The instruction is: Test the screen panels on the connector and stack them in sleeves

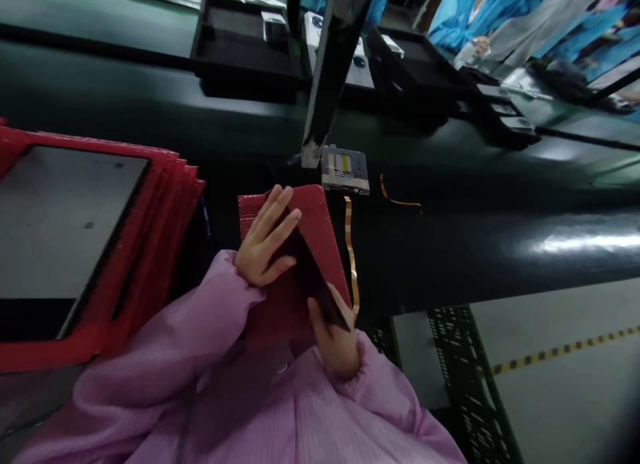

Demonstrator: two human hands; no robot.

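A thin dark flat panel slants between my hands above a red bubble-wrap bag. My left hand lies against the panel's upper end, its fingers stretched out. At the lower end, my right hand grips the panel, thumb on its near face and the other fingers mostly hidden behind. Just beyond the red bag is a small grey metal-cased unit. A gold-coloured ribbon strip runs down along the bag's right side.
At left, red bubble bags are stacked under a large grey-screened panel. A dark post rises ahead. Black trays line the far side. Another thin gold strip lies right. Co-workers in blue are at far right.
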